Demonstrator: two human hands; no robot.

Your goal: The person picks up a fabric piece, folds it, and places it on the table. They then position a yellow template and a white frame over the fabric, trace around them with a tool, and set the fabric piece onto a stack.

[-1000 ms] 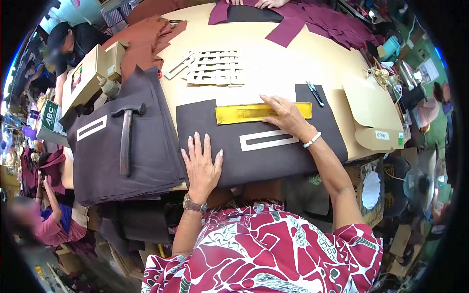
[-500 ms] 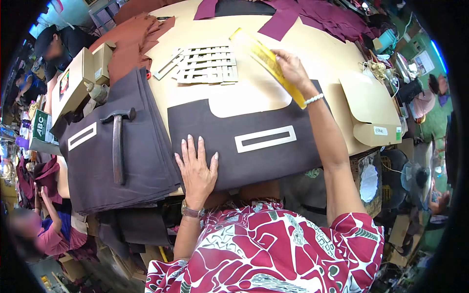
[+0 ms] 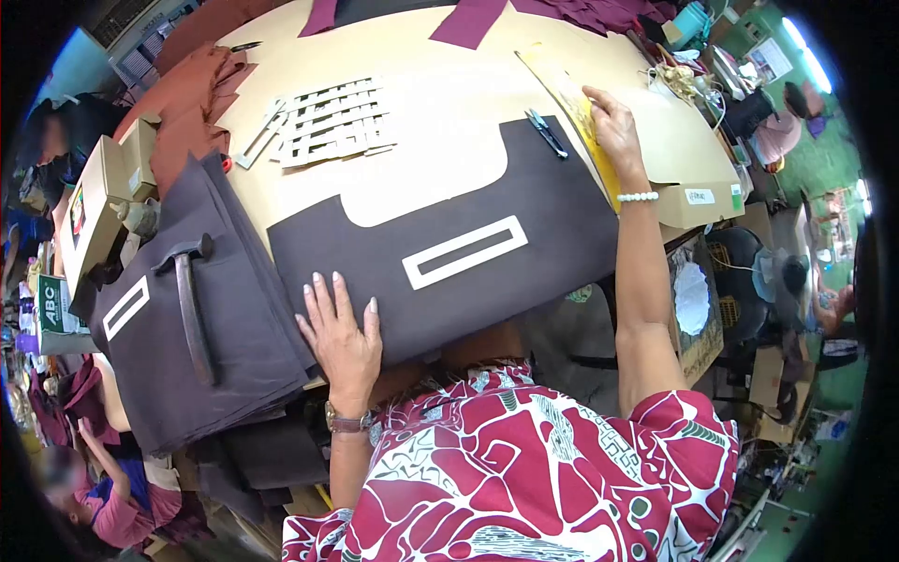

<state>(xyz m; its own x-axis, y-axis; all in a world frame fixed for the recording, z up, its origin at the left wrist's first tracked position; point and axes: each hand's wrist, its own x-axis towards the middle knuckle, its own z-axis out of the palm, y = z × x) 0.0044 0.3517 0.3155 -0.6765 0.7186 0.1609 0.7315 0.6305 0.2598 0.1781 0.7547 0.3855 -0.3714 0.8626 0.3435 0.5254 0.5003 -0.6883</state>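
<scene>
Yellow translucent strip (image 3: 569, 101) at the right of the table (image 3: 440, 103), alongside the right edge of a dark cloth panel (image 3: 375, 281), between it and a labelled cardboard box (image 3: 674, 208). Long axis slants from far left to near right, near end by the right wrist. From my end the right hand (image 3: 616, 136) is plainly the nearer: the strip runs just left of and under its bent fingers, far end reaching out past them. I cannot tell whether those fingers grasp it or merely rest on it. Left hand (image 3: 343, 347) well apart, fingers released and spread flat on the panel's near left corner. Pale slotted frame (image 3: 473, 261) lies on the panel between the hands; snips (image 3: 546, 133) near the strip, at the panel's far right. Containers: labelled box has its lid laid back, inside not readable to me; brown carton (image 3: 98, 187) and ABC box (image 3: 49, 304) at far left, contents hidden.
</scene>
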